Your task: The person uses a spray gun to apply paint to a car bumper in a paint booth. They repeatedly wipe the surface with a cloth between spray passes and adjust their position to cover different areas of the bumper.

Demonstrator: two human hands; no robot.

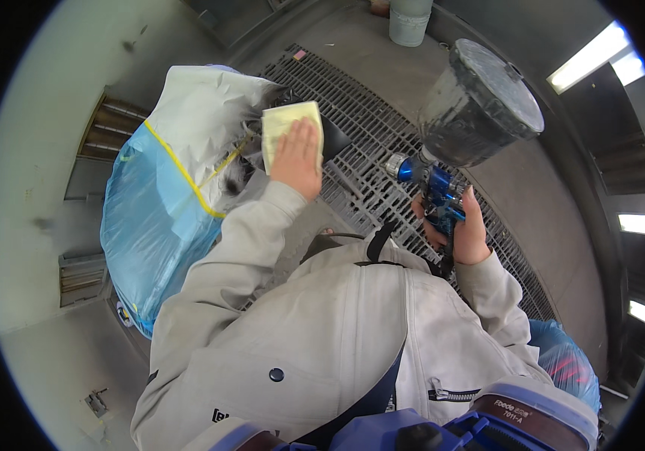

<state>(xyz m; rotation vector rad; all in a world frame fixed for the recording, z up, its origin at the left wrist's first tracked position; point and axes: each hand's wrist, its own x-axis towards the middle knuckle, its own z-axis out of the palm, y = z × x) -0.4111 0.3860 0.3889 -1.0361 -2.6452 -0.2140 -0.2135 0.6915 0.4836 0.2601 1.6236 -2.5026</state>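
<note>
My left hand [299, 159] reaches forward, its fingers laid along a folded pale yellow cloth [283, 118]; the thumb is hidden. Behind the cloth is a dark glossy part [333, 141], and whether they touch is hard to tell. White masking paper [206, 105] with dark overspray and yellow tape borders that part on the left. In my right hand [470, 229] is a blue spray gun [437, 184], fingers wrapped around its handle. A large, paint-stained grey cup [469, 113] sits on top of the gun, tilted to the right. The gun's nozzle points left.
Blue plastic sheeting [157, 225] covers the object at left. Floor grating [371, 128] runs beneath my hands. A grey bucket [410, 22] stands at the far side. Another blue-wrapped object [565, 361] is at lower right. Lit lamps [589, 59] line the right wall; a respirator [533, 413] shows below.
</note>
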